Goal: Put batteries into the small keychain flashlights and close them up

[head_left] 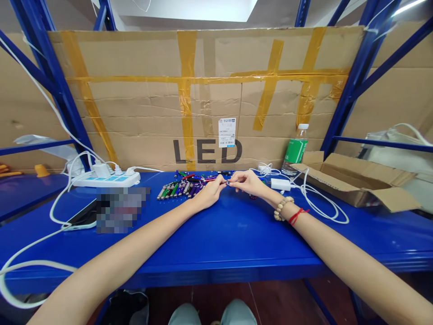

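My left hand (211, 192) and my right hand (246, 182) meet over the middle of the blue shelf (230, 234), fingertips pinched close together. Between them is a small, dark, shiny piece (228, 183), mostly covered by the fingers, so its kind does not show. Both hands are closed around it. Just left of my left hand lies a row of small metallic tubes (176, 189) in green, purple, black and silver, side by side. More small coloured pieces lie behind my hands. A beaded bracelet (283, 207) and a red string are on my right wrist.
On the left are a white power strip (106, 179) with plugs and looping cables, and a blurred flat object (122, 210). On the right stand a green-labelled bottle (296, 151), a white adapter (280, 184) with cable, and an open cardboard box (358, 178). Taped cardboard (142, 117) forms the back.
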`<state>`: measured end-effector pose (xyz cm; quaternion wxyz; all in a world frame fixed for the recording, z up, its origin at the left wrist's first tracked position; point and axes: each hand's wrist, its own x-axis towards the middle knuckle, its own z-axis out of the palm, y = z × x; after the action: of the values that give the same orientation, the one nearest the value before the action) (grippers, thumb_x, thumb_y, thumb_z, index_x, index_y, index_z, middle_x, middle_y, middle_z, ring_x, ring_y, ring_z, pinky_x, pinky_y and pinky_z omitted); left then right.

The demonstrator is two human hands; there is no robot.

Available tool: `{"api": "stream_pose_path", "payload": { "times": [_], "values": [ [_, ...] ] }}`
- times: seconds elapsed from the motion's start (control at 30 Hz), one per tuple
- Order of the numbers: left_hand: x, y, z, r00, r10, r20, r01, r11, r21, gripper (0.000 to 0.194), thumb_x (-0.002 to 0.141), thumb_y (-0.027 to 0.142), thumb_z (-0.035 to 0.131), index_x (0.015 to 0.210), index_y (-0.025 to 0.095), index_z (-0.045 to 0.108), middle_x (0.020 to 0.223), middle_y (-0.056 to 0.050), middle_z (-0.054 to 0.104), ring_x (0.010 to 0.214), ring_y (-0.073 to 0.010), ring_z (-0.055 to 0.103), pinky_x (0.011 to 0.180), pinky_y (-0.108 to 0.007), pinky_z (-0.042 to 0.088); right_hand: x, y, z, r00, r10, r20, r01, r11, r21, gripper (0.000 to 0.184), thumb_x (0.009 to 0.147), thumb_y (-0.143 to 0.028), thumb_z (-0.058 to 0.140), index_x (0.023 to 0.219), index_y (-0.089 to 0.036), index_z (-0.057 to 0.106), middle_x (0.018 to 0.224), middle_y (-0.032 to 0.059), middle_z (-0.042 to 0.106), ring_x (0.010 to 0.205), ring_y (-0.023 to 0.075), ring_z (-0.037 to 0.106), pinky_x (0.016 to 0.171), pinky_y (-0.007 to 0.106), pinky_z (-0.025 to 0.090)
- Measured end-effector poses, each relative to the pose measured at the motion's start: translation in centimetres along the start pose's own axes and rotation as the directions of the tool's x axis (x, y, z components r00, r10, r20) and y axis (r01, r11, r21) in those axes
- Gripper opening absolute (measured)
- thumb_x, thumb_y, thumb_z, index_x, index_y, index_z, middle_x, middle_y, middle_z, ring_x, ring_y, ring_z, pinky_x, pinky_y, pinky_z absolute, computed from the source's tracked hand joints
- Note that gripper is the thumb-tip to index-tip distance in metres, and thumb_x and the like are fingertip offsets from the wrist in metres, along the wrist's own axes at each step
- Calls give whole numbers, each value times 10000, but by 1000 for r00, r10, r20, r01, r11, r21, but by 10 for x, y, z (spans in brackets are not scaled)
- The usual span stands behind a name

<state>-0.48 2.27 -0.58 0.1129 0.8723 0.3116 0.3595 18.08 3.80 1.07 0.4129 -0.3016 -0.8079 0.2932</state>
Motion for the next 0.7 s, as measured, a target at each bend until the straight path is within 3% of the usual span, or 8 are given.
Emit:
{"api": "stream_pose_path", "payload": {
  "times": [0.7],
  "values": [
    [-1,12,-3,996,-39,-76,45,996,81,89,892,208,363,813,205,404,801,-19,582,725,-161,573,649,-242,400,-1,-13,4,995,66,-69,-68,997,-22,347,646,-455,669,689,-113,628,489,3,554,410,82,486,376,187,344]
  ]
}}
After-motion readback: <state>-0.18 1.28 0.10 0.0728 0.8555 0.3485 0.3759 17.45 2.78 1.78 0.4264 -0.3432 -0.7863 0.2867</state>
